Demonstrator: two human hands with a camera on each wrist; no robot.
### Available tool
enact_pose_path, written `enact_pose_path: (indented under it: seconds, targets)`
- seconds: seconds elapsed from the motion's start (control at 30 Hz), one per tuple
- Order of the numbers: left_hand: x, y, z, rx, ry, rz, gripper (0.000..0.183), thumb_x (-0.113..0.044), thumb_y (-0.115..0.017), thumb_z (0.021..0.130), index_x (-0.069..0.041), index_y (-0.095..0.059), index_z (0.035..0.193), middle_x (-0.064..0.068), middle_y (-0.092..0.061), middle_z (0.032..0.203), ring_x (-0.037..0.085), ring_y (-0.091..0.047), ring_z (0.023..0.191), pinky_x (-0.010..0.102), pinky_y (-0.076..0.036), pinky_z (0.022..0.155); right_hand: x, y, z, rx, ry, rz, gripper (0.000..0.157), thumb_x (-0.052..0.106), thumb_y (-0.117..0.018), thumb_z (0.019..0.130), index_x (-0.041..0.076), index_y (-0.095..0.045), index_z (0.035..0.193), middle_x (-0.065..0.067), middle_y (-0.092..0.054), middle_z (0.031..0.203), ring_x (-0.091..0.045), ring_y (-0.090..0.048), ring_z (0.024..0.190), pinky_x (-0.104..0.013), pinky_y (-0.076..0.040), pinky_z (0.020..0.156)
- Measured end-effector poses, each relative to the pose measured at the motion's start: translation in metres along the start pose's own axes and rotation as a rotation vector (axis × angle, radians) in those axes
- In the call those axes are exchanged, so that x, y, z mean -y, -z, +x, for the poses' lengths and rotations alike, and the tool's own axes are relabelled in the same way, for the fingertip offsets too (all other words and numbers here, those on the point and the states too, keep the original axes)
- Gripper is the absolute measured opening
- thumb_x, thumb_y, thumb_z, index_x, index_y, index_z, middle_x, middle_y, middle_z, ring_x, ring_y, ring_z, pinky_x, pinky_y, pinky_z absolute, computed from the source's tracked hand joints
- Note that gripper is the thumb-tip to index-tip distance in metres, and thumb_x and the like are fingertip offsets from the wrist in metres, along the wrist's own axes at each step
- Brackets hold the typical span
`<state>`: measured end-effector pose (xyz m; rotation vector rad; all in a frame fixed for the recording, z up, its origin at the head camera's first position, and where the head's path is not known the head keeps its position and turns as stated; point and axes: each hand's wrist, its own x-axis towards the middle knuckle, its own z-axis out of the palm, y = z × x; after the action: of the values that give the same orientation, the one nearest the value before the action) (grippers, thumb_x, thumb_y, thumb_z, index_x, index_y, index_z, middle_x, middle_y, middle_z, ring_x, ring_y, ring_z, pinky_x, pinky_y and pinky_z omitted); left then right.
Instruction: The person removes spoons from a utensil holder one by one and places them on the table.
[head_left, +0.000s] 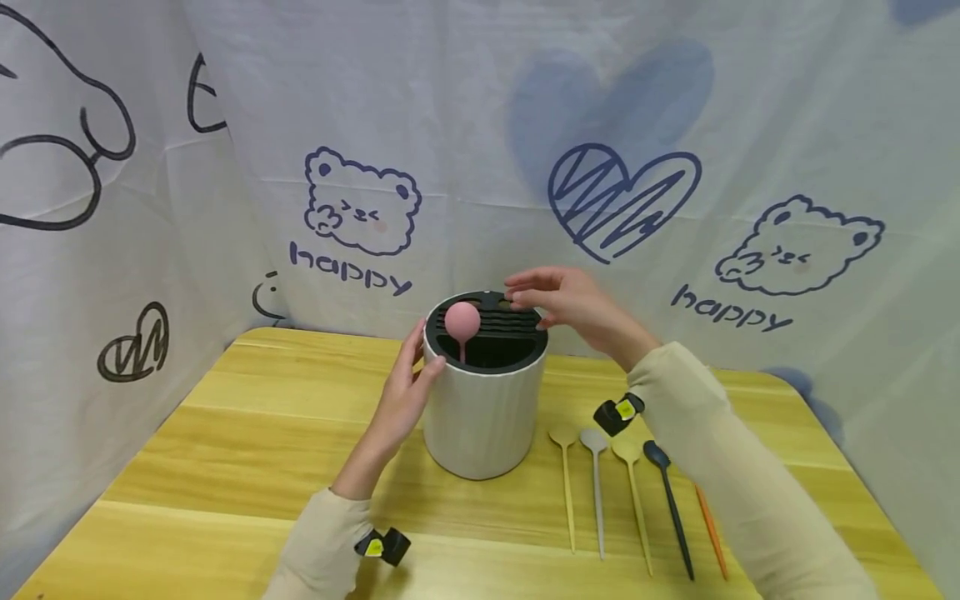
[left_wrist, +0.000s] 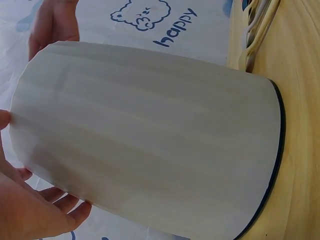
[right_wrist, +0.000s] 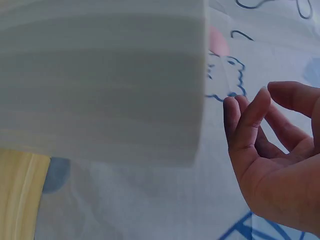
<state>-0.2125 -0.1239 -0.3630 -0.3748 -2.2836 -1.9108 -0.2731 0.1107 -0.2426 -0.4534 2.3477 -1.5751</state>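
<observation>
A white cylindrical utensil holder point(head_left: 483, 417) with a black slotted lid point(head_left: 510, 321) stands upright on the table. Inside its large front opening a pink spoon point(head_left: 462, 321) stands with its round head up; the lower handle is hidden. My left hand point(head_left: 401, 400) holds the holder's left side, thumb near the front rim and fingers around the side; in the left wrist view the fingers point(left_wrist: 65, 202) curve along the wall. Above the lid's right back edge hovers my right hand point(head_left: 573, 308), fingers loosely bent. The right wrist view shows nothing in that hand point(right_wrist: 275, 155).
Right of the holder several spoons lie side by side, heads away from me: a yellow one point(head_left: 567, 492), a grey one point(head_left: 598, 500), a pale yellow one point(head_left: 637, 508), a dark one point(head_left: 675, 508) and an orange one point(head_left: 711, 533) partly under the right sleeve. A printed curtain point(head_left: 480, 125) hangs behind the table.
</observation>
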Motion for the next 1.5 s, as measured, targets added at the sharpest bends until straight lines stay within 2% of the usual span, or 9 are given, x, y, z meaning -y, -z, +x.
enact_pose_path:
  seconds: [0.23,0.6,1.0,1.5]
  targets:
    - [0.000,-0.005,0.001,0.000,0.012,-0.012,0.067,-0.030,-0.049,0.100,-0.010,-0.016,0.155,0.011,-0.018,0.159,0.033,-0.024,0.141,0.051,-0.026,0.111,0.001,-0.018,0.007,0.016,-0.051,-0.064,0.034,0.014,-0.057,0.097,0.004,-0.059,0.130,-0.013,-0.063,0.122,-0.024,-0.061,0.108,-0.030,-0.052,0.070]
    - [0.000,-0.005,0.001,-0.009,0.012,-0.016,0.067,-0.030,-0.048,0.100,-0.010,-0.016,0.155,0.011,-0.019,0.158,0.032,-0.024,0.141,0.051,-0.026,0.111,0.003,-0.038,0.017,-0.007,-0.069,-0.077,0.032,0.014,-0.058,0.097,0.006,-0.061,0.127,-0.011,-0.063,0.122,-0.023,-0.061,0.104,-0.029,-0.050,0.068]
    - [0.000,-0.005,0.002,0.004,-0.004,-0.013,0.067,-0.032,-0.048,0.100,-0.011,-0.016,0.156,0.010,-0.018,0.159,0.031,-0.024,0.141,0.052,-0.026,0.111,0.005,-0.049,0.020,-0.024,-0.041,-0.132,0.030,0.012,-0.062,0.094,0.005,-0.065,0.123,-0.011,-0.064,0.120,-0.024,-0.056,0.095,-0.028,-0.049,0.065]
    - [0.000,-0.001,0.001,-0.008,0.004,-0.002,0.067,-0.033,-0.047,0.101,-0.011,-0.016,0.156,0.010,-0.018,0.159,0.032,-0.024,0.141,0.053,-0.026,0.110,0.009,-0.051,0.024,0.013,-0.043,-0.143,0.032,0.012,-0.066,0.091,0.002,-0.065,0.121,-0.013,-0.065,0.114,-0.024,-0.056,0.095,-0.029,-0.050,0.068]
